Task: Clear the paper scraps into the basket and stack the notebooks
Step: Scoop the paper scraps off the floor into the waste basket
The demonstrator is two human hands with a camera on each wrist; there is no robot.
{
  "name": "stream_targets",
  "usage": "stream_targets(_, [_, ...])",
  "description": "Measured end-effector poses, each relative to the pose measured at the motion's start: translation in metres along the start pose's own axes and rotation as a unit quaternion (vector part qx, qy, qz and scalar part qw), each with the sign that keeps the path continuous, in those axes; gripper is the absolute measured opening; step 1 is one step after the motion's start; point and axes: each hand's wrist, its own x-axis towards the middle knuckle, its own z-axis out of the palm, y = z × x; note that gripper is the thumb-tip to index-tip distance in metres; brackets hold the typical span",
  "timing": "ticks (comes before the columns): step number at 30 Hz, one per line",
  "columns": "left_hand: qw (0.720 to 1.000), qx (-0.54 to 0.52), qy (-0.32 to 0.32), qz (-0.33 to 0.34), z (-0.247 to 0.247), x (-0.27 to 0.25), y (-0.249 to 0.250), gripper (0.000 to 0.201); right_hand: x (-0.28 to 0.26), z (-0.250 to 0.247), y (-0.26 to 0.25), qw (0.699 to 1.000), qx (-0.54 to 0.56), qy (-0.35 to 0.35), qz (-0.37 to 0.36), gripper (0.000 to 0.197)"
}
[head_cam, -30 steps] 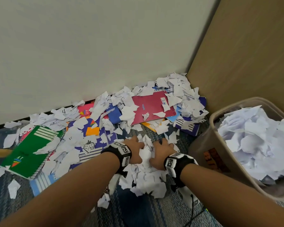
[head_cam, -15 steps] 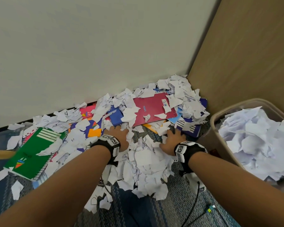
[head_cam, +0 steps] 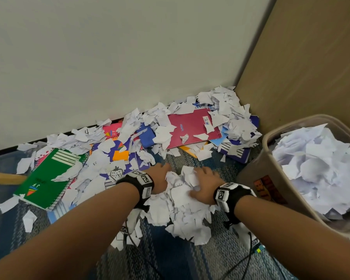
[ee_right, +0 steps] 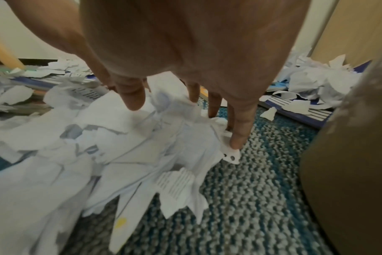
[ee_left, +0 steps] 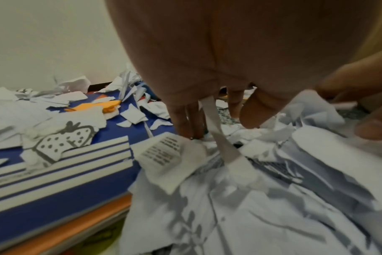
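Fingers of the left hand [head_cam: 160, 176] and right hand [head_cam: 203, 184] are spread nearly straight and pressed against a heap of torn white paper scraps [head_cam: 182, 211] on knobbly blue carpet [ee_right: 262, 198]; nothing is gripped. Glossy notebooks [head_cam: 192, 128] are strewn by the wall, and the paper-filled beige basket [head_cam: 271, 178] is seen just right of the heap.

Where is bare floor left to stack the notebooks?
Carpet is bare between the scrap pile under both hands, the pink notebook and the basket; also nearest the camera, below the pile. Along the wall, around the green notebook, it is crowded.
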Motion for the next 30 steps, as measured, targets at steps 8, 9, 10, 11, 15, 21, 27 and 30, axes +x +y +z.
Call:
stream_targets(8, [0.993, 0.112, -0.034, -0.024, -0.004, -0.020, -0.009, 0.131, -0.014, -0.003, 0.007, 0.995, -0.063, -0.080, 0.000, 0.151])
stream_targets(9, [0.991, 0.121, -0.051, -0.016, -0.001, -0.021, -0.005, 0.136, -0.015, 0.001, 0.004, 0.993, -0.082, -0.089, -0.013, 0.152])
stream_targets(10, [0.989, 0.134, -0.062, -0.008, 0.004, -0.022, -0.001, 0.140, -0.016, 0.006, 0.001, 0.991, -0.098, -0.093, -0.023, 0.154])
stream_targets(11, [0.986, 0.151, -0.068, 0.000, 0.009, -0.023, 0.003, 0.143, -0.016, 0.011, -0.002, 0.989, -0.111, -0.093, -0.034, 0.155])
stream_targets(15, [0.975, 0.212, -0.070, 0.014, 0.032, -0.028, 0.020, 0.147, -0.015, 0.030, -0.013, 0.986, -0.134, -0.085, -0.057, 0.162])
stream_targets(21, [0.970, 0.239, -0.041, 0.013, 0.044, -0.038, 0.031, 0.134, -0.018, 0.050, -0.021, 0.976, -0.206, -0.072, -0.020, 0.164])
stream_targets(27, [0.989, 0.145, -0.011, 0.020, 0.044, -0.026, 0.018, 0.107, -0.012, 0.052, -0.026, 0.984, -0.172, -0.037, -0.017, 0.143])
stream_targets(30, [0.997, 0.071, -0.011, 0.038, 0.044, -0.025, 0.010, 0.085, -0.008, 0.045, -0.024, 0.987, -0.149, -0.044, -0.034, 0.124])
